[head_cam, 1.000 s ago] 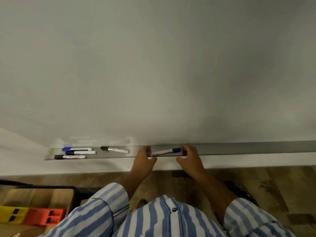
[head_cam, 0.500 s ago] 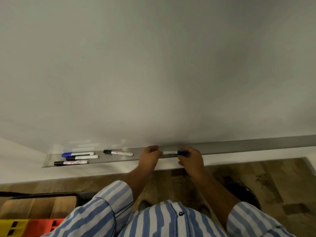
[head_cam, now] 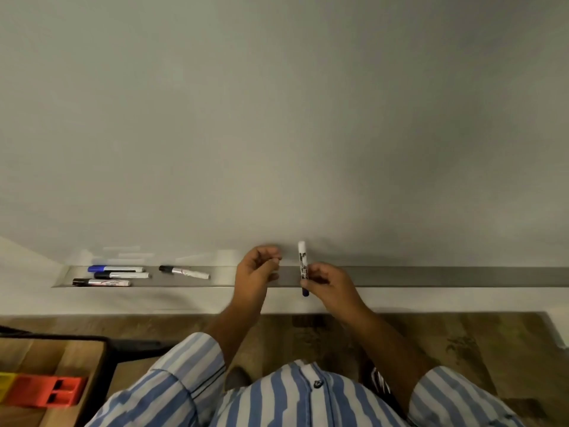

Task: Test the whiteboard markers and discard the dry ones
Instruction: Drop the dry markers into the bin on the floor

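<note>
The blue-capped marker [head_cam: 302,266] has left the tray [head_cam: 431,276], upright now, pinched by the right hand [head_cam: 328,280]; the left hand [head_cam: 257,269] hangs loosely curled, empty. Four markers [head_cam: 115,275] lie leftward.

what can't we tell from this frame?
- Held marker, head view: cap on or off unclear; right hand covers its lower barrel.
- Left hand: motion-blurred fingertips; holding anything unclear.
- Tray markers: labels too small to read.
- Discard bin: none in frame.

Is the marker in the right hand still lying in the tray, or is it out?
Out. The right hand pinches the marker upright before the whiteboard, blue cap down, above the tray.
</note>
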The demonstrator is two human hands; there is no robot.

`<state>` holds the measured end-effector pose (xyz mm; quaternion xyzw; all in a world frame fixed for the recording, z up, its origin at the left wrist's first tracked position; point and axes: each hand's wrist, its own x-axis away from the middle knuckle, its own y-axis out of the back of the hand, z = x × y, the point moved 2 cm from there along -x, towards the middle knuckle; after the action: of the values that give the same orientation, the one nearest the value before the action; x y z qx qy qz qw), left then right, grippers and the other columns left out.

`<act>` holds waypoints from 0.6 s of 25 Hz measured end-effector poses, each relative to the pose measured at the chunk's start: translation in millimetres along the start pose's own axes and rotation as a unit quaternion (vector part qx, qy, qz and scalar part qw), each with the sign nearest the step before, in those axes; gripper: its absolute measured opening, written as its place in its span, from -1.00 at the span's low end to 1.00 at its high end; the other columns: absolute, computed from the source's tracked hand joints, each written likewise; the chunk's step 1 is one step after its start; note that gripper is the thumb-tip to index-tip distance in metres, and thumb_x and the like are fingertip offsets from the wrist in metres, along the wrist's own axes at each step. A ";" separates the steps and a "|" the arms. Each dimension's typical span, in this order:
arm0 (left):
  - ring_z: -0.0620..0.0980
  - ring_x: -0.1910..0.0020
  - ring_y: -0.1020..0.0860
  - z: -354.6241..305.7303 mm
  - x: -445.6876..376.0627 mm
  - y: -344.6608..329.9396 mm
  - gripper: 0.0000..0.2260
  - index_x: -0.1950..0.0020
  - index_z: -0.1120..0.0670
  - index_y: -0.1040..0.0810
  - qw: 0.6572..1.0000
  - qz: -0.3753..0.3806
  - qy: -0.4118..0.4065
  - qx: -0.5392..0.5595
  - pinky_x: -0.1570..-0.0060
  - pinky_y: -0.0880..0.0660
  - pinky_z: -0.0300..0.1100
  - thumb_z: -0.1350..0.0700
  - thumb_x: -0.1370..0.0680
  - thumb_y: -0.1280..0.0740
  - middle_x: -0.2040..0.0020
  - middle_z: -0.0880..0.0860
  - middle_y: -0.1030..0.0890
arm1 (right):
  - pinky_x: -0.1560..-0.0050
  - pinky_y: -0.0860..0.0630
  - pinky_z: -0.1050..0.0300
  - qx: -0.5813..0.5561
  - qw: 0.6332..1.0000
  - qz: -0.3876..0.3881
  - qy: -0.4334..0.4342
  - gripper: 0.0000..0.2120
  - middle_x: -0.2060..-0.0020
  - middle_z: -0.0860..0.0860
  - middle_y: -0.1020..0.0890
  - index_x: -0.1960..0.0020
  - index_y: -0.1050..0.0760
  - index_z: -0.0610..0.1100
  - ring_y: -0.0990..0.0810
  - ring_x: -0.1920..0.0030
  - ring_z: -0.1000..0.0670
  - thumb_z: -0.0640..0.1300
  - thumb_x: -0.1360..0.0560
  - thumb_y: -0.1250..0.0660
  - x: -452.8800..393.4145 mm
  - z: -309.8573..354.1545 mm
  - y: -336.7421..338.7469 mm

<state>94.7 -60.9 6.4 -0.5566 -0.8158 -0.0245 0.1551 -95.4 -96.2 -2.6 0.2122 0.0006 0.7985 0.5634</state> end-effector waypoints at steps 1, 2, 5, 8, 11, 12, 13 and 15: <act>0.04 -0.05 -0.65 1.1 4.5 -6.2 -0.81 -0.13 0.11 -0.66 0.997 0.033 -0.042 -0.060 0.04 -0.62 -0.20 0.34 -0.63 -0.33 -0.03 0.04 -0.71 | 0.04 -0.64 0.25 -0.031 0.999 0.004 0.005 -0.84 0.10 0.06 -0.78 -0.10 -0.67 -0.08 -0.74 0.07 0.14 -0.28 -0.58 -0.49 2.7 7.7 7.9; 0.02 -0.09 -0.64 0.9 7.8 -12.5 -0.84 -0.13 0.07 -0.66 0.986 0.073 -0.084 -0.123 0.01 -0.61 -0.23 0.28 -0.63 -0.36 -0.06 0.01 -0.70 | 0.07 -0.64 0.25 -0.047 0.999 0.005 0.016 -0.85 0.12 0.08 -0.78 -0.06 -0.67 -0.06 -0.74 0.08 0.15 -0.29 -0.57 -0.50 3.0 14.0 15.7; -0.09 -0.17 -0.59 -14.8 12.0 -39.1 -0.86 -0.18 -0.08 -0.63 0.923 0.149 -0.184 -0.304 -0.10 -0.54 -0.27 -0.03 -0.65 -0.38 -0.13 -0.11 -0.66 | 0.07 -0.62 0.09 -0.064 0.995 0.033 0.073 -0.86 0.09 -0.03 -0.75 0.03 -0.69 -0.02 -0.69 0.07 0.02 -0.24 -0.52 -0.56 4.1 28.9 43.3; -0.15 -0.06 -0.53 -40.7 15.4 -65.3 -0.78 -0.23 -0.07 -0.59 0.843 0.184 -0.257 -0.435 -0.05 -0.46 -0.25 -0.14 -0.68 -0.30 -0.07 -0.14 -0.60 | 0.01 -0.65 0.08 -0.096 0.990 0.052 0.084 -0.83 0.05 -0.06 -0.76 0.01 -0.73 -0.03 -0.71 0.00 -0.04 -0.28 -0.51 -0.55 4.3 41.0 69.0; -0.19 -0.04 -0.49 -59.2 16.4 -79.1 -0.75 -0.33 -0.01 -0.57 0.787 0.211 -0.299 -0.497 -0.07 -0.46 -0.26 -0.06 -0.71 -0.27 -0.11 -0.10 -0.61 | -0.07 -0.72 -0.02 -0.207 0.974 0.074 0.059 -0.81 0.01 -0.15 -0.78 0.00 -0.74 -0.14 -0.77 -0.07 -0.16 -0.40 -0.51 -0.51 5.7 50.5 86.8; -0.14 -0.05 -0.50 -62.5 17.2 -82.4 -0.74 -0.35 0.01 -0.57 0.768 0.215 -0.312 -0.516 -0.08 -0.47 -0.22 -0.04 -0.72 -0.26 -0.13 -0.05 -0.63 | -0.08 -0.73 -0.06 -0.227 0.969 0.083 0.053 -0.82 0.01 -0.18 -0.78 -0.01 -0.74 -0.17 -0.78 -0.07 -0.19 -0.41 -0.51 -0.50 5.4 51.3 90.9; -0.10 -0.06 -0.51 -64.6 19.0 -85.6 -0.73 -0.36 0.04 -0.57 0.757 0.214 -0.318 -0.529 -0.09 -0.46 -0.20 -0.03 -0.73 -0.24 -0.13 -0.01 -0.63 | -0.08 -0.73 -0.07 -0.230 0.968 0.090 0.049 -0.83 0.01 -0.18 -0.78 -0.02 -0.73 -0.19 -0.78 -0.06 -0.20 -0.41 -0.52 -0.49 5.7 52.1 94.0; -0.09 -0.04 -0.49 -66.6 25.2 -90.5 -0.72 -0.33 0.06 -0.56 0.755 0.200 -0.313 -0.540 -0.06 -0.43 -0.20 -0.03 -0.75 -0.19 -0.11 0.01 -0.62 | -0.06 -0.73 -0.05 -0.229 0.967 0.099 0.054 -0.85 0.03 -0.19 -0.78 -0.06 -0.72 -0.23 -0.79 -0.03 -0.19 -0.39 -0.54 -0.48 8.7 54.8 96.6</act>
<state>18.5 -86.7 88.8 -0.6753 -0.5398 -0.2537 -0.4339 -166.1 -136.7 73.4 0.0331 -0.1732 0.8394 0.5142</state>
